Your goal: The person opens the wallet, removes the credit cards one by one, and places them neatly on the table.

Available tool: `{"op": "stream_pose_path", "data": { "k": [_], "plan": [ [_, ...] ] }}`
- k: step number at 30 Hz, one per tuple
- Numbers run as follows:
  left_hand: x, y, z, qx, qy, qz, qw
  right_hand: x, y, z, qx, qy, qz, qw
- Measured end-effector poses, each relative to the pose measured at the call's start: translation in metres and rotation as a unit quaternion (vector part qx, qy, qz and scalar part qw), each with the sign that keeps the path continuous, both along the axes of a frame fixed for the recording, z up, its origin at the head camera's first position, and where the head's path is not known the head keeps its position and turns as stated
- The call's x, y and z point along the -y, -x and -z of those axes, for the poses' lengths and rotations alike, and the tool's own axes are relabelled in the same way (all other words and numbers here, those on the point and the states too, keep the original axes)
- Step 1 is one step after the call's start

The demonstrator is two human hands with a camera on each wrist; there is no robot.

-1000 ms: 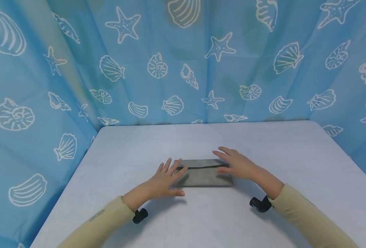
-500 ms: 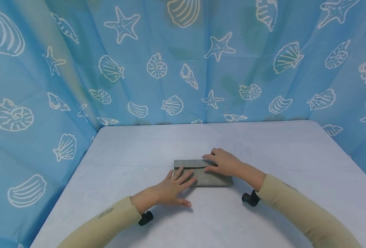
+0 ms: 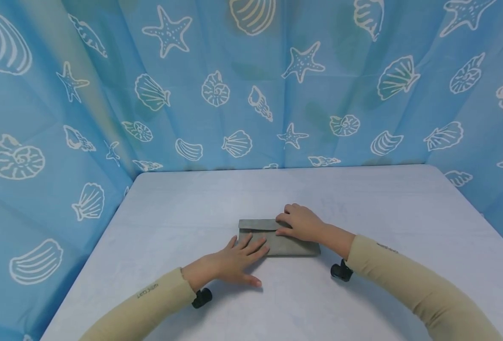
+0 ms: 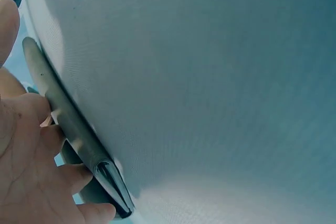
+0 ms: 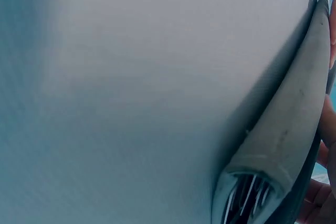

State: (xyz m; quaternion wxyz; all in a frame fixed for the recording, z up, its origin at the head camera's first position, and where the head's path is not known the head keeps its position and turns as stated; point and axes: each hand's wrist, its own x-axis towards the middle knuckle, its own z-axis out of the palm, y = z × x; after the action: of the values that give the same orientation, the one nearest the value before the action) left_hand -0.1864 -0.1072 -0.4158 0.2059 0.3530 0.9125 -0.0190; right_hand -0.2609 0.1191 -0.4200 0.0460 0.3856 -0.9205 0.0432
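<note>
A grey pouch (image 3: 294, 247) with a fold-over flap (image 3: 255, 224) along its far side lies flat on the table. My left hand (image 3: 236, 263) rests on its near left part with fingers spread, the thumb out over the table. In the left wrist view those fingers lie across the pouch (image 4: 73, 124), whose layered end shows. My right hand (image 3: 304, 225) pinches the flap near its right part, thumb on the near edge and fingers bent over the far side. In the right wrist view, thin shiny metal-looking pieces (image 5: 249, 195) show inside the pouch's end; their kind is unclear.
A white table (image 3: 192, 199) spreads around the pouch. Blue curtains (image 3: 251, 94) with white shell and starfish prints hang behind and at both sides. Black wrist cameras (image 3: 341, 271) sit under both cuffs.
Both hands have come down onto the pouch, the right one moving left and curling its fingers at the flap, the left one moving slightly right. The pouch stays in place.
</note>
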Motion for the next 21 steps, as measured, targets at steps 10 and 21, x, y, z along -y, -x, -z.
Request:
{"op": "stream_pose_path", "data": {
  "k": [10, 21],
  "plan": [
    [0.001, 0.001, -0.003, 0.016, -0.001, 0.007, 0.9998, 0.007, 0.002, 0.002, -0.047, -0.018, -0.056, 0.997],
    [-0.001, -0.002, -0.007, 0.018, 0.005, 0.004, 0.9998, 0.01, 0.008, 0.0, -0.034, -0.049, -0.089, 0.994]
  ]
}}
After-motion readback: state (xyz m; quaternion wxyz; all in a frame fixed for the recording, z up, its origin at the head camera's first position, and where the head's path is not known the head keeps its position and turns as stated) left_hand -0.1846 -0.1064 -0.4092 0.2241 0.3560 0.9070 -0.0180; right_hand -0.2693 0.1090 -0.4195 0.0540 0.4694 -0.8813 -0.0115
